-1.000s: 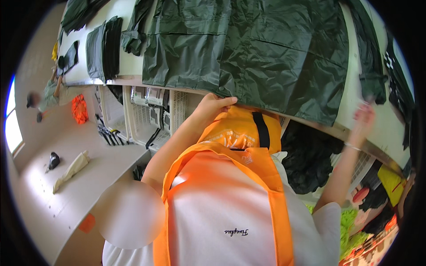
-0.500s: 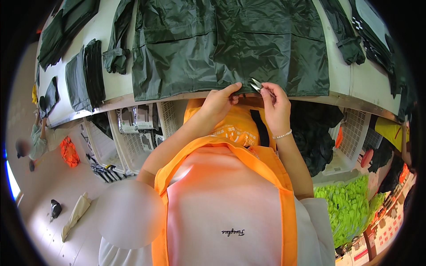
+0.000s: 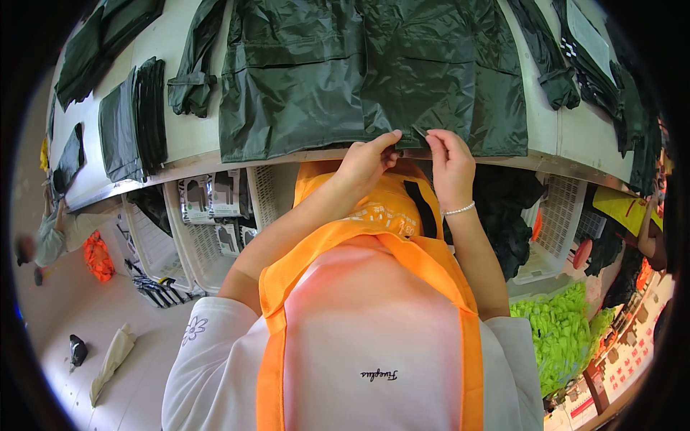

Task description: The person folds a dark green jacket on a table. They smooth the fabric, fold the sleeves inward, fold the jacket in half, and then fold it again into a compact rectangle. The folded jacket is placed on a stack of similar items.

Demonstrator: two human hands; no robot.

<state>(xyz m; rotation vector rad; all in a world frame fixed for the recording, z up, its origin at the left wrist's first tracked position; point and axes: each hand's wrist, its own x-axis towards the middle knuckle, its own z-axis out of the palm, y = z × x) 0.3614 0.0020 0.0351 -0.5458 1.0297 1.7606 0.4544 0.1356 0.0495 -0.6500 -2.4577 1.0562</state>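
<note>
A dark green, shiny raincoat [image 3: 302, 93] lies spread on the table, its lower hem along the near edge. My left hand [image 3: 365, 164] is closed on that hem near its middle, thumb on top and fingers curled under. Just to the right, my right hand [image 3: 454, 171] grips small thread snips [image 3: 419, 131] between thumb and fingers. Only the tips of the snips stick out, pointing up and left over the cloth by the hem; they look close together. Most of the snips is hidden by my fingers.
Folded dark green garments [image 3: 133, 122] lie on the table's left side, more [image 3: 593, 72] on the right. White plastic crates [image 3: 264, 194] stand under the table, one holding silvery packets. Dark cloth [image 3: 503, 215] and a bright green heap [image 3: 553, 337] sit lower right. Other people are at both sides.
The snips' blades, spread apart before, now look closed and show less. My right hand has turned slightly. My left hand keeps hold of the hem. The whole view has shifted a little.
</note>
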